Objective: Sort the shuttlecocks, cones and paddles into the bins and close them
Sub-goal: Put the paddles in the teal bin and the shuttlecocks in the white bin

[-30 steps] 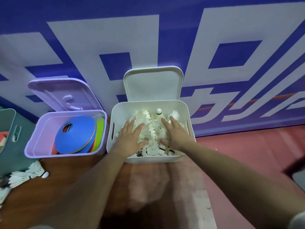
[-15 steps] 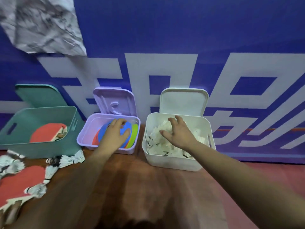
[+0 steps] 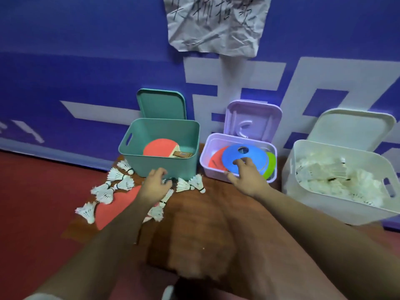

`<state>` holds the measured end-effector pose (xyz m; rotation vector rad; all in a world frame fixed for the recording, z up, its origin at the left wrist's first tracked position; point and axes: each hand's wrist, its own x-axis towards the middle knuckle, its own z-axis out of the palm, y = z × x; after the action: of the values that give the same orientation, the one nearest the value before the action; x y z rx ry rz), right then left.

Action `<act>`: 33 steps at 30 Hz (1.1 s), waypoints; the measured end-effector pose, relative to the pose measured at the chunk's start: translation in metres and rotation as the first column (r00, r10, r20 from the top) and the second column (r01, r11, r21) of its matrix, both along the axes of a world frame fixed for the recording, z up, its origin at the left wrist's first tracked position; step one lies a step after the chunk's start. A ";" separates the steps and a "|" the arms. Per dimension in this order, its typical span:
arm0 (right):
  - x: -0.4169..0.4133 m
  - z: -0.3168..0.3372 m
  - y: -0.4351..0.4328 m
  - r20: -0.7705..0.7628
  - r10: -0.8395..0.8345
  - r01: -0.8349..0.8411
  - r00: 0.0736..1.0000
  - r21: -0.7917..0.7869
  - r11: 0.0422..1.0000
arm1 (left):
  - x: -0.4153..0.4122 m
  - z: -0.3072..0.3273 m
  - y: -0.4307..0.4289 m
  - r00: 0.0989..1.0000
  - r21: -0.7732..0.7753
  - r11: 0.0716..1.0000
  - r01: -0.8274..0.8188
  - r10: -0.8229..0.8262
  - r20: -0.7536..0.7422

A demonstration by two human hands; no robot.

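Three bins stand in a row at the bench's (image 3: 194, 230) far edge against the blue wall (image 3: 86, 61), lids up, with narrow gaps between them. Bare wood shows between the two forearms. The teal bin (image 3: 173, 167) holds a red paddle (image 3: 160, 148), the lilac bin (image 3: 214, 172) holds stacked cones, and the white bin (image 3: 324, 198) is heaped with shuttlecocks (image 3: 337, 176). Loose shuttlecocks (image 3: 116, 184) crowd the bench's left edge around a second red paddle (image 3: 116, 204). The left hand (image 3: 155, 185) curls down over them just before the teal bin; whether its grip holds one is blurred. The right hand (image 3: 244, 177) rests relaxed fingertips on the blue cone (image 3: 249, 156), grip wide.
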<state>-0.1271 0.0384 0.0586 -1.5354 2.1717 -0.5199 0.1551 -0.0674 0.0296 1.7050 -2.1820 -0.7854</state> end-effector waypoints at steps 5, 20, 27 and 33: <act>0.082 -0.033 -0.028 0.038 -0.028 0.024 0.999 0.112 0.993 | 0.077 -0.037 -0.034 0.998 0.142 0.988 0.067 -0.070 0.012; 0.190 -0.138 -0.071 0.154 -0.098 0.037 0.983 0.359 0.933 | 0.101 -0.147 -0.056 0.810 0.280 0.825 0.491 -0.551 0.203; 0.202 -0.159 -0.111 0.184 -0.054 -0.011 0.981 0.338 0.941 | 0.125 -0.155 -0.067 0.922 0.288 0.877 0.385 -0.348 -0.173; 0.218 -0.170 -0.136 0.143 0.000 -0.051 0.990 0.353 0.934 | 0.152 -0.134 -0.077 0.945 0.457 0.867 0.200 -0.048 -0.323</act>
<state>0.0908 -0.0979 -0.1117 -1.2875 2.0019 -0.2013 0.3068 -0.1445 -0.1043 1.5091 -2.0019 -1.6314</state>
